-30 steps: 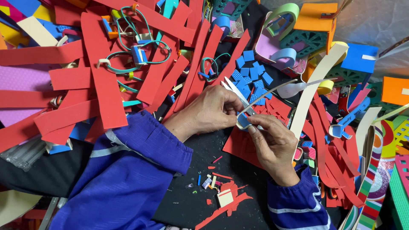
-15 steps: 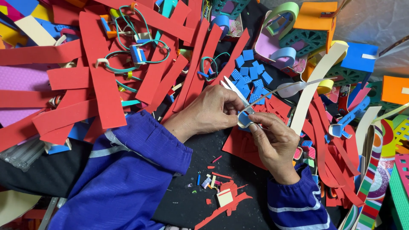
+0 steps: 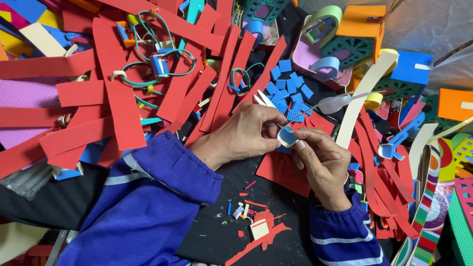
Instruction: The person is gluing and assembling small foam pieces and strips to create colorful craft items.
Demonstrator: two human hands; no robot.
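Note:
My left hand [image 3: 244, 133] and my right hand [image 3: 320, 165] meet over the dark work surface. Between their fingertips they pinch a small foam piece [image 3: 287, 137], blue inside with a cream strip curved around it. Both hands wear blue sleeves with pale stripes. Just beyond the fingers lie several small blue foam squares [image 3: 288, 88] and a translucent strip [image 3: 340, 102]. A red foam sheet [image 3: 283, 170] lies under the right hand.
Long red foam strips [image 3: 120, 98] cover the left and middle. Teal looped cords with blue tabs [image 3: 160, 66] lie among them. Coloured foam shapes, an orange block [image 3: 362, 19] and striped strips [image 3: 433, 197] crowd the right. Small scraps [image 3: 256, 224] lie near me.
Both hands stay in place on the small blue and cream piece; only the fingers have shifted slightly around it.

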